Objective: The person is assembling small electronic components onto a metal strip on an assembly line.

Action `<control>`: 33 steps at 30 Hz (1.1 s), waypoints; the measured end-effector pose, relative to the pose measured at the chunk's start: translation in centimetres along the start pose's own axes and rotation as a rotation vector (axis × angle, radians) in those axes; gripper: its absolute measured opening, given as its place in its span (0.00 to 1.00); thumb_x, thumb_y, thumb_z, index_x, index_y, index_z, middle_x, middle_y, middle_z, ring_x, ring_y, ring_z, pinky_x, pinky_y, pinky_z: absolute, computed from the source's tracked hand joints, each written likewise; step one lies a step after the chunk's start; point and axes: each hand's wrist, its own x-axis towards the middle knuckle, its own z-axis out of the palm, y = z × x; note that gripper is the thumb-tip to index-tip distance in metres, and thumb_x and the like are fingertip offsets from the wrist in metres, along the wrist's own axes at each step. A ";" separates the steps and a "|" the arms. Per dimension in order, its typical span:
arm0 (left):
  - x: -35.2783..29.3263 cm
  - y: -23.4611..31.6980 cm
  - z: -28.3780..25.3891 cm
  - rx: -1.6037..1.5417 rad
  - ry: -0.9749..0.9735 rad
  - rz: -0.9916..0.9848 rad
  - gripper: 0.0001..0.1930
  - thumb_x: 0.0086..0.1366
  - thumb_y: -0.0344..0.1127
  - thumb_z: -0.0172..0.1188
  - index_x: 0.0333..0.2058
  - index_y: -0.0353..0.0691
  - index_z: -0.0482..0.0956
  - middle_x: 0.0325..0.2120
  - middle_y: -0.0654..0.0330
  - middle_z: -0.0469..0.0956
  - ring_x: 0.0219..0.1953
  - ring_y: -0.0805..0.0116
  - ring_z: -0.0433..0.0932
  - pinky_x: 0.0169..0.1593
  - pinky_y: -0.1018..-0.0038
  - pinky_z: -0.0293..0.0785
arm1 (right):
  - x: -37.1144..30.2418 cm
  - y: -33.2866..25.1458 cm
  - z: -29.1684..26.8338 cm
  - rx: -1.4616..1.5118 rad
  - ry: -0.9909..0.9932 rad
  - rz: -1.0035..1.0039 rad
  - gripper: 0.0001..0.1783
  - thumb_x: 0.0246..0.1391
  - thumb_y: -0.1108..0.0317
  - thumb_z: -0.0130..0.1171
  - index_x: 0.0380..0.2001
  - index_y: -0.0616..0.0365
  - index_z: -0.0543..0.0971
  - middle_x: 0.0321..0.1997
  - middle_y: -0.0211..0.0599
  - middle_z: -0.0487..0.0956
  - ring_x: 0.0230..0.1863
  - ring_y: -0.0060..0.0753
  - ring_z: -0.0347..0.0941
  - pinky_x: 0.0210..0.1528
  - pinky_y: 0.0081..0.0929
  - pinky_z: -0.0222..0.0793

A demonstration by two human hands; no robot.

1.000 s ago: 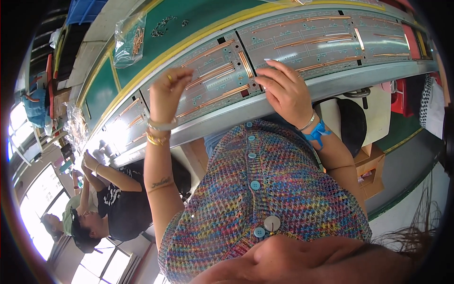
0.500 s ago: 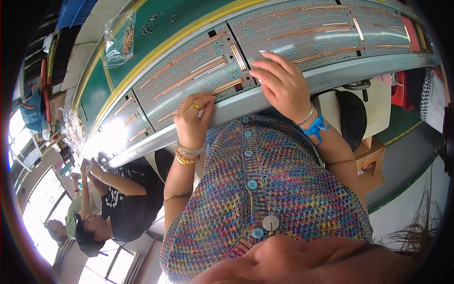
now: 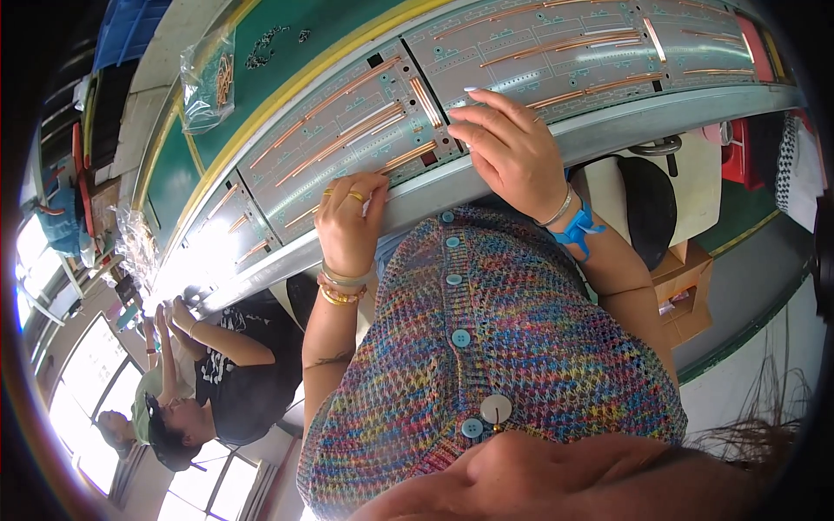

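Observation:
Grey panels with printed teal outlines lie in a long metal-edged track, carrying thin copper strips. My left hand, with rings and bracelets, rests at the near edge of the panel just left of the centre. Its fingers are bent down close together by the left end of a short pair of copper strips; what lies under the fingertips is hidden. My right hand hovers over the near edge further right, its fingers spread with nothing in them. Upright copper strips stand just left of its fingertips.
Beyond a yellow border, a clear bag of copper pieces and a dark chain-like heap lie on the green surface. Co-workers sit at the left along the same track. A black stool and a cardboard box are at the right.
My left hand's fingers have shifted slightly left and flattened a little. My right hand stays nearly still, fingers spread. The whole view has moved slightly.

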 end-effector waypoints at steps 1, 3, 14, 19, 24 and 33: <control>0.2 0.0 0.0 0.040 -0.006 0.064 0.06 0.48 0.23 0.64 0.27 0.38 0.79 0.28 0.61 0.79 0.29 0.67 0.76 0.34 0.74 0.72 | 0.0 0.0 0.0 0.000 0.000 0.000 0.15 0.40 0.74 0.60 0.36 0.53 0.77 0.44 0.25 0.75 0.54 0.31 0.66 0.48 0.29 0.66; 0.3 0.0 0.0 0.081 -0.012 0.128 0.06 0.48 0.23 0.63 0.26 0.38 0.79 0.28 0.61 0.78 0.31 0.64 0.75 0.34 0.73 0.72 | -0.1 0.0 0.0 -0.014 0.002 -0.004 0.15 0.41 0.74 0.60 0.36 0.52 0.77 0.44 0.25 0.75 0.54 0.31 0.66 0.48 0.29 0.66; -0.2 -0.4 0.4 0.068 -0.023 0.135 0.09 0.46 0.23 0.60 0.29 0.42 0.80 0.29 0.63 0.74 0.32 0.62 0.73 0.36 0.70 0.72 | 0.2 0.0 -0.2 -0.020 -0.004 -0.004 0.15 0.40 0.75 0.60 0.36 0.53 0.78 0.43 0.26 0.75 0.54 0.32 0.67 0.48 0.30 0.67; -0.3 -0.6 0.3 0.134 -0.048 0.196 0.12 0.45 0.23 0.58 0.31 0.42 0.79 0.31 0.62 0.74 0.34 0.62 0.73 0.36 0.71 0.73 | 0.0 0.1 0.0 -0.021 -0.014 0.001 0.15 0.40 0.76 0.59 0.36 0.54 0.77 0.44 0.27 0.75 0.54 0.34 0.67 0.49 0.32 0.68; -0.1 -0.8 0.1 0.194 -0.092 0.262 0.13 0.45 0.24 0.56 0.33 0.40 0.77 0.32 0.61 0.74 0.35 0.62 0.73 0.37 0.71 0.73 | 0.1 0.0 -0.2 -0.001 0.001 0.025 0.15 0.41 0.79 0.55 0.35 0.56 0.78 0.44 0.29 0.76 0.53 0.38 0.69 0.48 0.33 0.68; 0.0 -0.6 0.1 0.149 -0.092 0.246 0.10 0.46 0.24 0.59 0.31 0.41 0.78 0.31 0.61 0.75 0.35 0.62 0.74 0.37 0.71 0.73 | 0.0 0.1 0.0 -0.014 0.015 0.022 0.14 0.42 0.78 0.55 0.36 0.57 0.78 0.44 0.30 0.76 0.53 0.38 0.69 0.48 0.33 0.68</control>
